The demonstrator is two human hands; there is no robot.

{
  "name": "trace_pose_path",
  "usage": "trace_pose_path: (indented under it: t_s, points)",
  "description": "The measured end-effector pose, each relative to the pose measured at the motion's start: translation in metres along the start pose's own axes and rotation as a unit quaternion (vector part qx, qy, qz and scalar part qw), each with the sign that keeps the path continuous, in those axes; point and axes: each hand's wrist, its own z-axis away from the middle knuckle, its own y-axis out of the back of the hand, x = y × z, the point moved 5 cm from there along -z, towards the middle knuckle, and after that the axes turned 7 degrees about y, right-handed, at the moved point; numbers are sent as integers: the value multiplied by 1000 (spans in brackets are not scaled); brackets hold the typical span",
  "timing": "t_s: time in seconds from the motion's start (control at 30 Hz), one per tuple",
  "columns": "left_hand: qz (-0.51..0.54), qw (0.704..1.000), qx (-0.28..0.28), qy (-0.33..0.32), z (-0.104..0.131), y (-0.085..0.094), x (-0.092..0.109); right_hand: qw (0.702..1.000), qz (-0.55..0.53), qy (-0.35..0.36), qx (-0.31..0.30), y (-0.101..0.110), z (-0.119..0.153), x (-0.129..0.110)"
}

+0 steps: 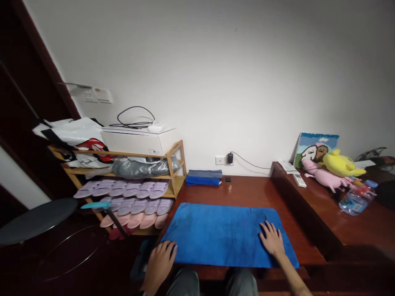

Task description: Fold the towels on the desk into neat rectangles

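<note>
While the cloth [222, 234] lies spread on the surface [247, 191], the left hand [159, 261] and right hand [272, 240] rest well apart.
Both are palm down, unclenched: the left, fingers loosely bent, touches the near left corner; the right, forearm slanting inward, lies on the right part, fingers spread.

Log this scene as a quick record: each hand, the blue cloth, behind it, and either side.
Left hand: at the blue cloth's near left corner
Right hand: palm down on the cloth's right part
Blue cloth: spread on the brown desk
Behind it: grey bundle and blue bundle near the wall
Left side: wooden rack with slippers
Right side: pink plush toy, yellow plush toy, bottle
</note>
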Motion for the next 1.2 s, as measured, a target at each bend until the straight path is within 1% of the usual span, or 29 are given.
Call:
trace_pose_path:
  t_s: [0.1,0.17,0.27,0.37,0.43,0.53,0.57,0.6,0.63,0.67,0.7,0.73,0.77,0.83,0.87,0.9,0.93,0.97,1.0,1.03,1.07,1.1,1.13,1.2]
  points:
    - [13,1000,-2,-26,-34,8,13,999,5,22,25,9,-18,-7]
    - [18,999,-14,-45,-62,8,24,999,4,26,21,6,-28,-11]
    - [12,998,-38,-51,-105,-3,34,1000,9,10,-14,-10,-40,-10]
    - [9,997,-53,-47,-139,-20,33,1000,15,7,-17,-27,-50,-2]
    - [7,997,-59,-40,-153,-31,26,1000,13,13,-6,-34,-56,8]
    - [8,998,-52,-30,-162,-42,14,1000,7,9,-4,-33,-65,19]
    - [9,998,-47,-31,-163,-43,12,1000,10,4,-6,-29,-68,17]
    - [10,999,-41,-34,-163,-44,11,1000,15,4,-4,-25,-72,10]
    - [11,999,-35,-38,-164,-45,14,1000,19,12,2,-19,-76,-4]
    - [12,998,-31,-44,-165,-46,18,999,19,31,13,-14,-80,-25]
    - [14,998,-27,-54,-166,-48,26,998,13,61,26,-9,-84,-52]
    - [18,997,-25,-69,-168,-50,37,994,-5,99,37,-6,-88,-86]
    - [22,996,-24,-87,-169,-54,50,990,-31,137,34,-6,-92,-122]
    - [29,992,-28,-122,-172,-63,75,973,-89,211,14,-13,-97,-197]
    - [29,990,-33,-131,-173,-69,85,966,-113,233,2,-18,-100,-229]
    - [26,990,-40,-133,-175,-75,90,961,-131,242,-13,-24,-104,-254]
    - [19,990,-46,-128,-176,-81,91,958,-142,247,-20,-30,-107,-272]
    - [11,992,-51,-119,-178,-86,87,958,-147,246,-25,-35,-111,-282]
    - [2,993,-53,-105,-181,-90,78,959,-148,240,-25,-39,-115,-282]
    - [-7,994,-50,-93,-183,-92,66,962,-143,230,-21,-42,-119,-274]
    - [-15,995,-44,-83,-186,-93,52,967,-134,215,-16,-43,-123,-258]
    - [-22,996,-36,-76,-188,-93,37,973,-121,196,-10,-42,-126,-235]
    - [-28,997,-30,-70,-191,-93,23,980,-103,172,-5,-40,-128,-206]
    - [-33,997,-20,-68,-193,-91,3,992,-61,113,-3,-33,-131,-136]
